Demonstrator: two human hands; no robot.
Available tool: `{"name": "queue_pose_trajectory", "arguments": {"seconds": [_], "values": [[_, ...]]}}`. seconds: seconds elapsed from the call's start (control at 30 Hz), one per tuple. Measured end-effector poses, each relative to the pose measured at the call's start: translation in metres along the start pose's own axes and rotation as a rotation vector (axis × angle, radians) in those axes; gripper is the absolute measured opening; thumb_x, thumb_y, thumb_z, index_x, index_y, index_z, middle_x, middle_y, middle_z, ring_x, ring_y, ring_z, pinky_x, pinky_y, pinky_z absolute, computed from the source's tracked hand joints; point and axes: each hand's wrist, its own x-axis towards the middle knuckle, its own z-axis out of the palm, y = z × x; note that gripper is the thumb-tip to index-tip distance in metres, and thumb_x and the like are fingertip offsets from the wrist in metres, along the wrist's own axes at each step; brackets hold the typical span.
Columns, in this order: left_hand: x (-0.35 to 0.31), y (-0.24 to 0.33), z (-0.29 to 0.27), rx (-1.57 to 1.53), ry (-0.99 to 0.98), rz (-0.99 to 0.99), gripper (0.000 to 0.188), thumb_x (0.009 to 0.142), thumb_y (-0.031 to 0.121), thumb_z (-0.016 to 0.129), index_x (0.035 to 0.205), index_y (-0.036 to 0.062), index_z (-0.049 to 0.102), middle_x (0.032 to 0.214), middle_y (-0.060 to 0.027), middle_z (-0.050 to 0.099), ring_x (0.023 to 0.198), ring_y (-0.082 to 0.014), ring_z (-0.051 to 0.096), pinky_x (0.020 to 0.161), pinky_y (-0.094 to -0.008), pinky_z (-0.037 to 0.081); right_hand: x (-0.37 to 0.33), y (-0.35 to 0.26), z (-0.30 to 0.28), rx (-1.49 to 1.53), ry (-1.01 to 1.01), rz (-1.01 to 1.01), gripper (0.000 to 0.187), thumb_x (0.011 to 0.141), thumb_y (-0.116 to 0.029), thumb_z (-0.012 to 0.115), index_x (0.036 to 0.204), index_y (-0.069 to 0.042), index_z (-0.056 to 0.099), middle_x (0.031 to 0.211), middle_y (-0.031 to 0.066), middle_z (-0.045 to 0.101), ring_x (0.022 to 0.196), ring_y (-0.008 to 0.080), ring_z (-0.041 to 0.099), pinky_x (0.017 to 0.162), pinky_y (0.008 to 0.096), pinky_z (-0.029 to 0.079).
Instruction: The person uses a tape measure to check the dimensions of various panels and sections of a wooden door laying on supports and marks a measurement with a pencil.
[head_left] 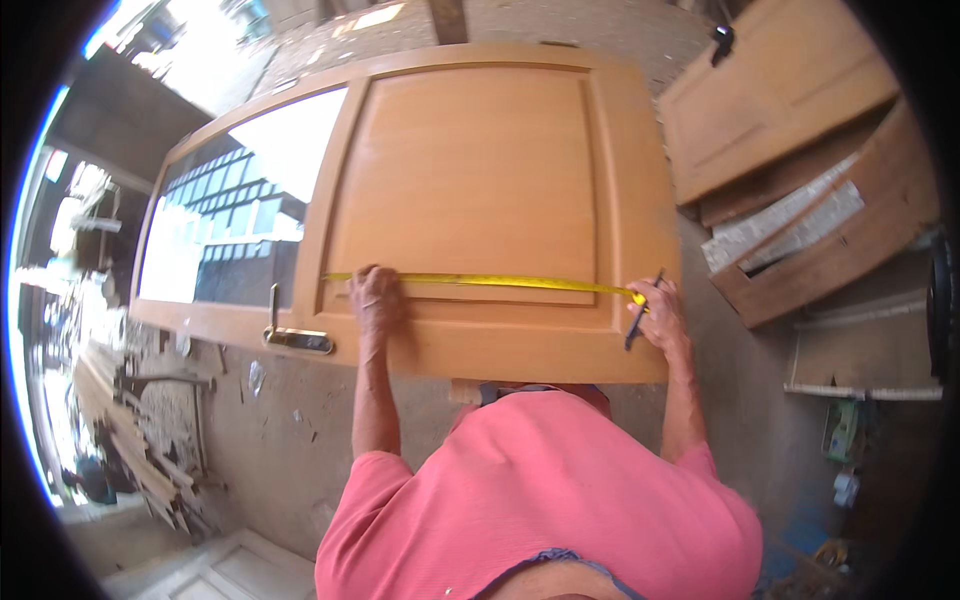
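Observation:
A wooden door [470, 170] lies flat in front of me, with a glass pane [235, 215] in its left part and a metal lever handle [298, 341] at its near edge. Stretched across the raised panel is a yellow tape measure [500, 281]. My left hand [373, 300] grips the blade near its left end, beside the panel's left border. At the door's right end, my right hand [660, 314] is closed round the tape's other end; the case is mostly hidden. A dark, thin pencil-like stick [633, 330] also sticks out of that hand.
Another wooden door or panel [780, 90] leans at the far right, above brown boards [830, 240]. Long wood strips [125, 430] are piled at the left. A white panelled piece [235, 575] lies at the lower left. Scraps dot the concrete floor [290, 440].

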Motion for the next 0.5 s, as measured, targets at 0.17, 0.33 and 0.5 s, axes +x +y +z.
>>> {"name": "queue_pose_trajectory", "arguments": {"seconds": [0.17,0.33,0.5], "values": [[0.005,0.004,0.018,-0.087,0.099,-0.043,0.014,0.084,0.019,0.078,0.097,0.0158,0.077,0.118,-0.0148,0.066,0.114,-0.0344,0.059,0.101,-0.0472,0.045,-0.009,0.002,-0.01,0.004,-0.013,0.001,0.035,0.077,-0.01,0.076,0.112,-0.005,0.072,0.111,0.0166,0.07,0.108,0.0366,0.062,0.098,0.0469,0.045],[-0.005,-0.002,0.017,-0.088,0.146,-0.051,0.019,0.083,0.016,0.079,0.101,0.0152,0.075,0.121,-0.014,0.065,0.112,-0.037,0.059,0.097,-0.0479,0.048,0.001,-0.006,-0.014,-0.009,-0.084,0.069,0.035,0.079,-0.01,0.075,0.113,-0.005,0.071,0.111,0.0187,0.069,0.109,0.0381,0.061,0.098,0.0473,0.044],[-0.004,-0.005,0.02,-0.116,0.161,-0.061,0.017,0.084,0.014,0.078,0.101,0.015,0.075,0.12,-0.0141,0.065,0.111,-0.0378,0.059,0.094,-0.0477,0.05,0.01,-0.008,-0.016,0.008,-0.159,0.123,0.033,0.081,-0.012,0.074,0.112,-0.004,0.071,0.107,0.0202,0.069,0.106,0.0398,0.061,0.098,0.0483,0.045]]}}
